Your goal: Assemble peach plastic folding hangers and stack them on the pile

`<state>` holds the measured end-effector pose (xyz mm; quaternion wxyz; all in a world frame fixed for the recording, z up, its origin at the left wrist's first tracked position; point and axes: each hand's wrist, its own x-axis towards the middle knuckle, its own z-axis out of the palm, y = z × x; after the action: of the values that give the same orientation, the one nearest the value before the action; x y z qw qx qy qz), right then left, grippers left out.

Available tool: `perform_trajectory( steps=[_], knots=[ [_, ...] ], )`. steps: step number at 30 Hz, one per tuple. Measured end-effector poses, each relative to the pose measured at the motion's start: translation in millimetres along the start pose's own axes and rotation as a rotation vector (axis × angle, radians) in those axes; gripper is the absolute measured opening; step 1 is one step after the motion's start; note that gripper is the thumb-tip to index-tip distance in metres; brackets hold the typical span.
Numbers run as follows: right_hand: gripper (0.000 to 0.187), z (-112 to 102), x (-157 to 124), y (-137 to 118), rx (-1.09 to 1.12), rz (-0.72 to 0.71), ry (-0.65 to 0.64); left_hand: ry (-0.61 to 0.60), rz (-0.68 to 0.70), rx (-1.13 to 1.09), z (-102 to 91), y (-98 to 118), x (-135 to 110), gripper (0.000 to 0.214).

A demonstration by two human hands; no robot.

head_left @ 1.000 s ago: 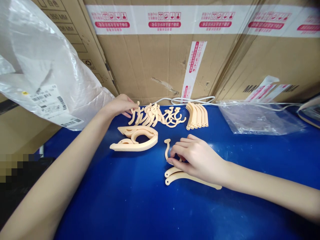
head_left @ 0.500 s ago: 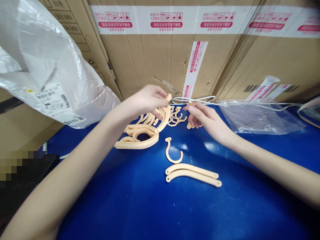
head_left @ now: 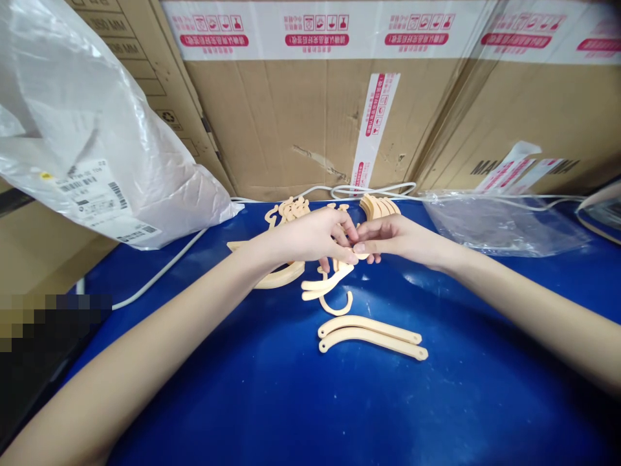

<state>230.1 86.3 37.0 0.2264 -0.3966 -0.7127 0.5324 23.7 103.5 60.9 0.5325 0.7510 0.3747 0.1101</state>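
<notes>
My left hand (head_left: 324, 236) is closed around a pair of pale curved hanger arms (head_left: 326, 283), whose rounded ends stick out below the fingers. My right hand (head_left: 398, 241) meets it fingertip to fingertip and pinches the far end of these pieces; the fingers partly hide that end. Just under the held arms lies a hanger hook (head_left: 342, 309) on the blue surface. Nearer to me, two more curved hanger arms (head_left: 373, 336) rest side by side.
Behind my left wrist are more curved pieces (head_left: 286, 277) and a pile of hooks (head_left: 294, 208). A stack of arms (head_left: 381, 206) sits behind my right hand. Cardboard boxes (head_left: 281, 116) stand at the back, with a white cable (head_left: 373, 192), a clear bag (head_left: 504, 226) and a plastic mailer (head_left: 111, 142).
My left hand has moved right and toward me, bringing the hanger arms over the hook. My right hand has come left and down, and the two hands now meet.
</notes>
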Motion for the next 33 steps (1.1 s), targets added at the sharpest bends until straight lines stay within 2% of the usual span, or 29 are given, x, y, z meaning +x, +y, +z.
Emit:
perform_trajectory(
  steps=[4,7,11,14,16,19,21,25,30,33],
  knots=[
    [0.03,-2.3,-1.0,-0.5,0.003,0.019,-0.014,0.043,0.013,0.055,3.3,1.4,-1.7,0.027],
    [0.023,-2.2,-3.1,-4.4,-0.064,-0.01,0.003,0.098,0.011,0.138,7.5,6.5,-4.0,0.029],
    [0.018,-5.8,-13.0,-9.2,-0.057,-0.027,0.149,0.232,0.007,0.177,15.7,13.9,-11.3,0.023],
    [0.018,-12.5,-29.3,-7.4,-0.032,-0.008,0.271,0.252,-0.006,0.119,25.5,11.8,-20.0,0.014],
    [0.019,-15.9,-43.1,-2.7,-0.021,0.025,0.35,0.266,0.044,0.132,34.9,6.0,-27.3,0.013],
    [0.02,-14.8,-62.2,7.3,-0.015,0.092,0.418,0.41,0.206,0.263,52.7,-5.8,-39.6,0.011],
    [0.023,-9.6,-71.1,13.7,-0.002,0.115,0.429,0.465,0.321,0.374,64.2,-14.2,-47.1,0.014],
    [0.033,2.1,-78.1,20.7,-0.018,0.153,0.399,0.415,0.403,0.519,77.7,-29.3,-53.8,0.02],
    [0.036,4.4,-78.5,24.4,-0.089,0.158,0.391,0.353,0.469,0.625,78.2,-36.4,-49.8,0.023],
    [0.036,2.2,-79.1,27.4,-0.231,0.171,0.386,0.32,0.473,0.688,77.3,-35.9,-48.6,0.028]
  ],
)
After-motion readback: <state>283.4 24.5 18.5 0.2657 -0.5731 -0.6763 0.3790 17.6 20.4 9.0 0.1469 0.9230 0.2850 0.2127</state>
